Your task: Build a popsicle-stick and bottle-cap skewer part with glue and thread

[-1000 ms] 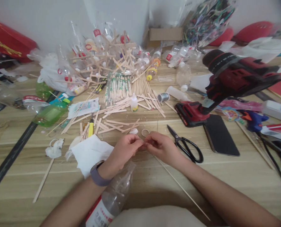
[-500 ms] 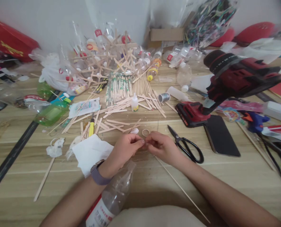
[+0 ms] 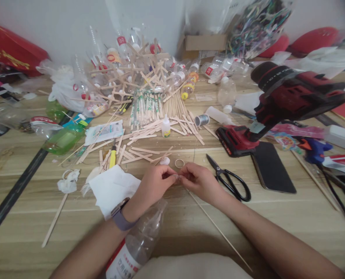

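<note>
My left hand [image 3: 158, 182], with a watch on its wrist, and my right hand [image 3: 200, 181] meet fingertip to fingertip above the table, both closed in a pinch. From the fingertips a thin bamboo stick [image 3: 219, 229] slants down to the lower right; its upper end is hidden at my right fingers. What my left fingers pinch is too small to make out. Just beyond the hands lies a small wooden ring [image 3: 179, 163], with a white scrap [image 3: 164, 161] to its left. A fine wire [image 3: 194, 151] runs near my right hand.
Black-handled scissors [image 3: 233, 182], a phone [image 3: 273, 166] and a red drill [image 3: 294, 93] stand or lie on the right. Ahead are a glue bottle [image 3: 166, 128], a wire spool [image 3: 202, 120] and several craft sticks [image 3: 140, 153]. A plastic bottle [image 3: 137, 242] lies under my left forearm.
The lower end of the bamboo stick has swung slightly left. Both hands keep their pinch at nearly the same place.
</note>
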Tool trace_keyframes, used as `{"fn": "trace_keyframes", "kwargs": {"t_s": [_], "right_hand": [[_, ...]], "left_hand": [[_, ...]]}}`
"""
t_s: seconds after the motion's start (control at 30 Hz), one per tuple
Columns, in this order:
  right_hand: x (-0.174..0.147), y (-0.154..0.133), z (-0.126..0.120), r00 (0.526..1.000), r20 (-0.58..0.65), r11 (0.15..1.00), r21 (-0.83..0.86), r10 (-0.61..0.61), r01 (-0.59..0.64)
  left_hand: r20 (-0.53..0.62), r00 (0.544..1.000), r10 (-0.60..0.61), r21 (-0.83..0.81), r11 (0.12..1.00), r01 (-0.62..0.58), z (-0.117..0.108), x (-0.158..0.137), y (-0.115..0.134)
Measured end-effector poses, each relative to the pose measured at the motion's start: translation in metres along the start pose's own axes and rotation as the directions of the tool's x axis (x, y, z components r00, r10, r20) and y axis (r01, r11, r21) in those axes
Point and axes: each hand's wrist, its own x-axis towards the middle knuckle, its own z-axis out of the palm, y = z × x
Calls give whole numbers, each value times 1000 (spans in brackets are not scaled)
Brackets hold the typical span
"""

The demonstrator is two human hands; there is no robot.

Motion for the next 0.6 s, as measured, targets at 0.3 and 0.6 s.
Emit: {"fn": "trace_keyframes", "kwargs": {"t_s": [0.3, 0.6], "right_hand": [[2, 1, -3, 992, 65, 991, 70, 112, -116], [3, 1, -4, 977, 167, 978, 137, 136, -159]], "left_hand": [[5, 997, 75, 131, 988, -75, -1, -4, 2], [54, 993, 104, 198, 974, -113, -5, -2, 4]]}}
